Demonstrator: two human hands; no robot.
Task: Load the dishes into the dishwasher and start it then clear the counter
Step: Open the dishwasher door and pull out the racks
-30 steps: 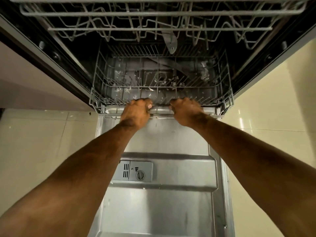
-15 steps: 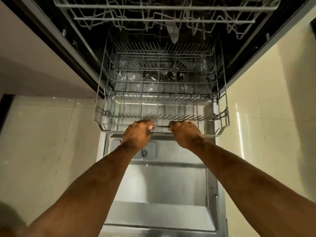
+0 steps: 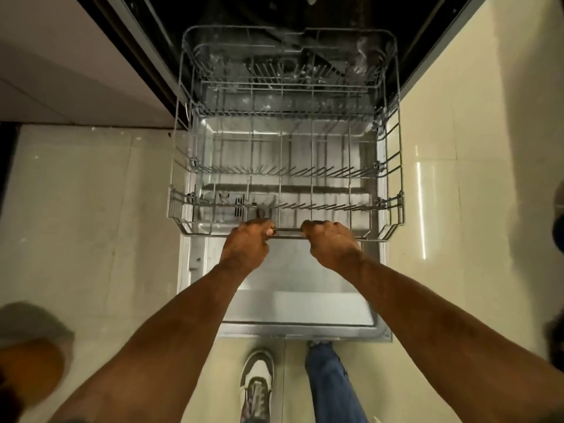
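The dishwasher's lower wire rack (image 3: 393, 166) is drawn far out over the open, flat steel door (image 3: 305, 309). It holds no dishes; only rows of tines show. My left hand (image 3: 245, 245) grips the rack's front rail left of centre. My right hand (image 3: 331, 242) grips the same rail just to the right, a short gap between the two. The dark tub opening (image 3: 427, 41) lies beyond the rack at the top.
Pale floor tiles (image 3: 91, 209) lie on both sides of the door. A cabinet front (image 3: 61, 71) stands at the upper left. My shoe (image 3: 256, 383) and jeans leg (image 3: 329, 383) are right at the door's near edge. A blurred orange shape (image 3: 30, 361) sits at lower left.
Both hands have pulled the lower rack out of the tub toward me, over the door. The upper rack has left the view as my head tilted down.
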